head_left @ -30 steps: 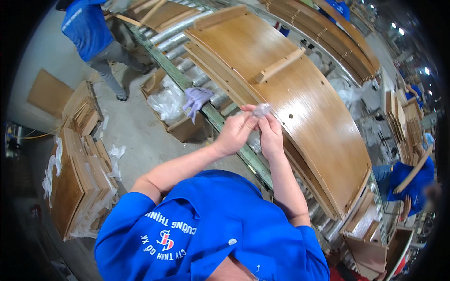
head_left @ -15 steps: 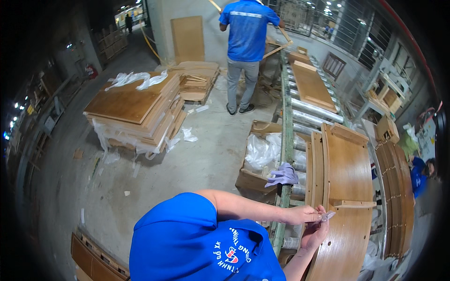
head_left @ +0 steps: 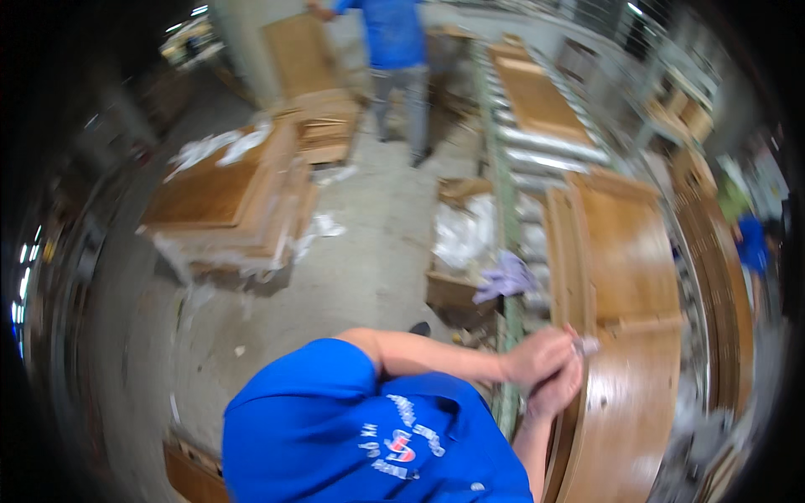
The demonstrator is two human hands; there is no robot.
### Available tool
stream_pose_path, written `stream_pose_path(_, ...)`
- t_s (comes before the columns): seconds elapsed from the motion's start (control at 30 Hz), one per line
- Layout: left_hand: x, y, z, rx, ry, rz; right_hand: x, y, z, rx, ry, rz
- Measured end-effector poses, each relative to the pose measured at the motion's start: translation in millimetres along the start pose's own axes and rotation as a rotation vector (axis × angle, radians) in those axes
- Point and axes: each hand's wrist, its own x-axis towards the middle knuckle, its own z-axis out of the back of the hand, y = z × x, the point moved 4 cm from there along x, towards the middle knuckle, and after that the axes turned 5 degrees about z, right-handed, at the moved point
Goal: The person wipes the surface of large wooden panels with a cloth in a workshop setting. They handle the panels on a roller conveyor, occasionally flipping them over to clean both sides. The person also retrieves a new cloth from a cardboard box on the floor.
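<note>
My left hand (head_left: pixel 537 355) and my right hand (head_left: pixel 557 391) meet over the left edge of a curved brown wooden panel (head_left: pixel 631 402). Both have their fingers closed on a small clear plastic piece (head_left: pixel 589 345), perhaps a little bag; motion blur hides what, if anything, is in it. A wooden crossbar (head_left: pixel 641 325) runs over the panel just beyond my hands. More narrow boards (head_left: pixel 562 243) stand along its left side.
A roller conveyor (head_left: pixel 549 158) with a green frame carries another panel (head_left: pixel 541 101). A purple glove (head_left: pixel 506 277) hangs on its frame above a carton (head_left: pixel 453 293) of plastic wrap. Stacked panels (head_left: pixel 197 197) stand left. A co-worker (head_left: pixel 394 38) is at the back.
The whole view has shifted and blurred. My hands have drawn closer together, still on the plastic piece. The co-worker at the back has shifted, arm now stretched toward the leaning board.
</note>
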Motion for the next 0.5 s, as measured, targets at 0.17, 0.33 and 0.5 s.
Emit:
stream_pose_path(0.17,27,27,-15,-0.662,0.173,0.452,25,1,13,-0.019,-0.139,0.012)
stream_pose_path(0.33,51,55,-32,-0.806,0.578,0.748,51,10,22,0.042,-0.287,-0.012)
stream_pose_path(0.5,92,69,-16,-0.35,0.871,0.569,85,13,55,-0.119,-0.492,0.12)
